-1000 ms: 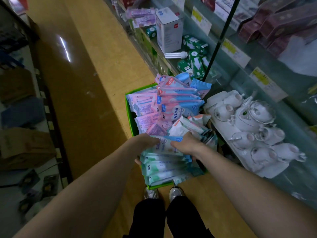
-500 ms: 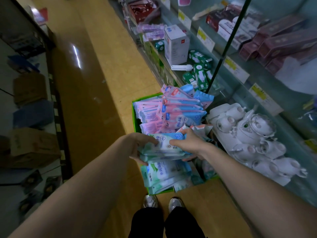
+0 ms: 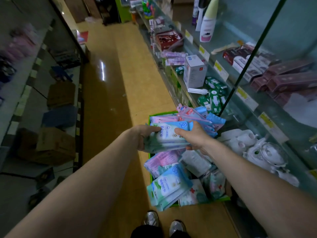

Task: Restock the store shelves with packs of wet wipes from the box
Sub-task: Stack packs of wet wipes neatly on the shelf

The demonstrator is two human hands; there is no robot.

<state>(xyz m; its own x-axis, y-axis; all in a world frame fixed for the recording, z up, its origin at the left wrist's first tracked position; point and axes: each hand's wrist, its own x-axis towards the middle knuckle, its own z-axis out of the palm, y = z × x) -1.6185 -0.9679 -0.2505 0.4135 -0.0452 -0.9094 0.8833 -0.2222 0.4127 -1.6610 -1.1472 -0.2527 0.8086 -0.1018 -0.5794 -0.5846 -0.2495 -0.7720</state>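
A green box (image 3: pixel 217 201) on the floor holds several packs of wet wipes in pink, blue and mint green (image 3: pixel 169 184). I hold a small stack of mint and blue wet wipe packs (image 3: pixel 169 134) above the box. My left hand (image 3: pixel 143 137) grips the stack's left end, thumb on top. My right hand (image 3: pixel 194 137) grips its right end, thumb on top and fingers beneath. Glass store shelves (image 3: pixel 247 98) run along the right side.
The shelves carry a white carton (image 3: pixel 194 73), green bulb boxes (image 3: pixel 213 97), dark red boxes (image 3: pixel 283 78) and bottles (image 3: pixel 207 23). A white tea set (image 3: pixel 257 150) sits low on the right beside the box. Another shelf unit with cartons (image 3: pixel 54 145) lines the left. My shoes (image 3: pixel 163 222) stand behind the box.
Both hands have lifted the stack of packs up out of the box, and my view has tilted up along the aisle.
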